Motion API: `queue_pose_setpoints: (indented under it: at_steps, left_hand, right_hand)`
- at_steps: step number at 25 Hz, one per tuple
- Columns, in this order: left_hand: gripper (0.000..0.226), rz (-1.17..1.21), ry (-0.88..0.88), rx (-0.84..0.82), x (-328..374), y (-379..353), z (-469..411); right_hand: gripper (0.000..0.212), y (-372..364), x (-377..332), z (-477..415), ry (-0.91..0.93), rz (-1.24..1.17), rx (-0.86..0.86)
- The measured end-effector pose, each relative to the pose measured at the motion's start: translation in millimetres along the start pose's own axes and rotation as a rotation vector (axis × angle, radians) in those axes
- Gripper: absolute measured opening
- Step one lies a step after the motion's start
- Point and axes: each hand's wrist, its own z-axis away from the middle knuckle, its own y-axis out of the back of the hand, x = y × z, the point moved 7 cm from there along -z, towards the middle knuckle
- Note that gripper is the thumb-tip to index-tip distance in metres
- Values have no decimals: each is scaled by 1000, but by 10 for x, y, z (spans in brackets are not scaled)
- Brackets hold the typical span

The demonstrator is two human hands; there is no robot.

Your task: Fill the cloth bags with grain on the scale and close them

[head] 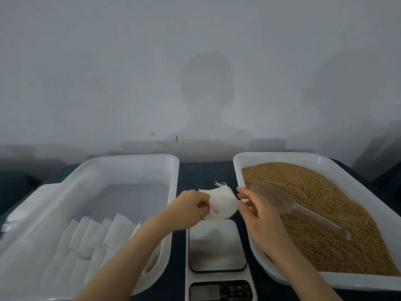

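Observation:
A small white cloth bag hangs in the air above the far edge of the scale. My left hand pinches its left side and my right hand pinches its right edge. Loose string ends stick out of the top of the bag. The scale has a bare grey platform and a display at the near end. A clear plastic scoop lies on the brown grain in the white tray on the right.
A white tray on the left holds several flat empty cloth bags lined up at its near end. A dark cloth covers the table. A pale wall stands close behind the trays.

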Motion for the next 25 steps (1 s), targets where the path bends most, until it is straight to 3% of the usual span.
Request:
queue_pose_setpoints:
  at_steps: [2, 4, 8, 12, 14, 15, 17, 20, 25]
  left_hand:
    - [45, 215, -15, -7, -13, -61, 159]
    - [52, 312, -26, 7, -24, -88, 171]
    - [39, 333, -34, 72, -52, -98, 132]
    - [9, 481, 139, 519, -272, 144, 218]
    - [22, 610, 171, 671, -308, 282, 291]
    - [33, 686, 141, 663, -296, 307, 294]
    - [47, 783, 30, 497, -153, 278, 282]
    - [37, 608, -40, 221, 36, 72, 241]
    - [21, 364, -48, 176, 40, -55, 198]
  right_hand:
    - [38, -68, -46, 10, 33, 36, -80]
    - [27, -82, -70, 33, 58, 31, -120]
    - [9, -56, -104, 76, 93, 7, -116]
    - [5, 3, -107, 62, 103, -16, -24]
    - [11, 8, -86, 54, 88, -11, 5]
    - [14, 7, -70, 47, 76, -10, 14]
    - [20, -7, -57, 32, 66, -5, 23]
    - [26, -39, -75, 19, 102, 32, 14]
    - [35, -101, -110, 48, 140, 99, -71]
